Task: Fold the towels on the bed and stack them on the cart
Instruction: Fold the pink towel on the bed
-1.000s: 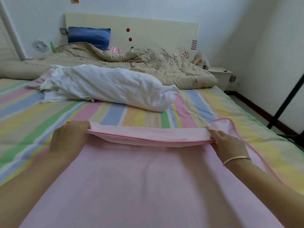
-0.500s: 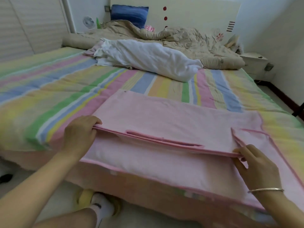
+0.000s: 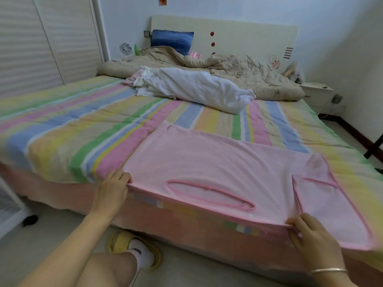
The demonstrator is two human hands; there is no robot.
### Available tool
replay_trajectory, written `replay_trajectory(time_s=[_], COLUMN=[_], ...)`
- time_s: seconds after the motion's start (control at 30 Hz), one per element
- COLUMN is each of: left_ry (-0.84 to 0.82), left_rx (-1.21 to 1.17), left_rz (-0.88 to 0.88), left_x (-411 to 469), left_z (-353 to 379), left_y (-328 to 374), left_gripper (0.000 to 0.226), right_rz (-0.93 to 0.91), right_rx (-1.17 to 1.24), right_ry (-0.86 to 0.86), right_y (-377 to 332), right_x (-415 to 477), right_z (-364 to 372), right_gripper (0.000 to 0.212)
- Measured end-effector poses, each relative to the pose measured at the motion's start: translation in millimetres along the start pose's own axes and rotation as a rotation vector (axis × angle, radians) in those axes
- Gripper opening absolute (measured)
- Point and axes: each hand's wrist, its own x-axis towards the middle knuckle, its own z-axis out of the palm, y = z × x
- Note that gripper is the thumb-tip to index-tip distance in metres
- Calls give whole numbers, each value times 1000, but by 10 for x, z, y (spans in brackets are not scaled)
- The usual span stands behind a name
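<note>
A pink towel (image 3: 217, 162) lies folded over on the striped bed (image 3: 83, 125), its near edge level with the bed's front edge. A pink hanging loop shows on its top layer. My left hand (image 3: 113, 191) grips the towel's near left corner. My right hand (image 3: 310, 235) pinches the near edge towards the right, where a flap of the towel sticks out further right. A crumpled white towel (image 3: 196, 88) lies in a heap further up the bed, with a bit of pink cloth under its left end.
A beige quilt (image 3: 248, 71) and a blue pillow (image 3: 172, 41) lie by the headboard. A bedside cabinet (image 3: 317, 94) stands at the right. Sliding doors (image 3: 41, 42) line the left wall. My leg and yellow slipper (image 3: 136, 251) are on the floor. A white frame (image 3: 10, 212) stands at the left.
Both hands have drawn the towel's far edge back over itself to the bed's front edge, so it lies folded in half. The view has stepped back and turned right.
</note>
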Motion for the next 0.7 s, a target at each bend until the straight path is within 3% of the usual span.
replay_trajectory(time_s=[0.03,0.1,0.17,0.23,0.3,0.37,0.43,0.57,0.63,0.7], left_ry=[-25,-66,-75,-67,-62,-45,-32,28,-32,-197], left_rx=[4,27,80,113,103,36,-55,-302,-424,-514], left_rz=[-43,-133,-186,-206,-234,-253,-160,121,189,174], left_x=[1,2,-23,-54,-78,-84,-46,93,141,169], left_z=[39,108,145,122,78,41,2,-13,49,162], left_y=[-8,11,79,181,298,477,795,1813,2349,2779], left_gripper=[28,23,22,23,24,27,31,24,24,28], right_rz=[-6,-27,-48,-53,34,200,352,443,474,519], right_rx=[-18,-48,-54,-22,15,89,165,145,142,153], right_ry=[-31,-74,-82,-64,-68,-75,-56,44,20,-129], right_y=[8,12,-5,-50,-100,-132,-89,225,539,835], right_x=[-9,-11,-21,-56,-62,19,173,554,770,985], right_z=[33,78,78,50,-2,-89,-138,-197,-161,-113], right_gripper=[10,20,9,29,32,19,8,16,20,29])
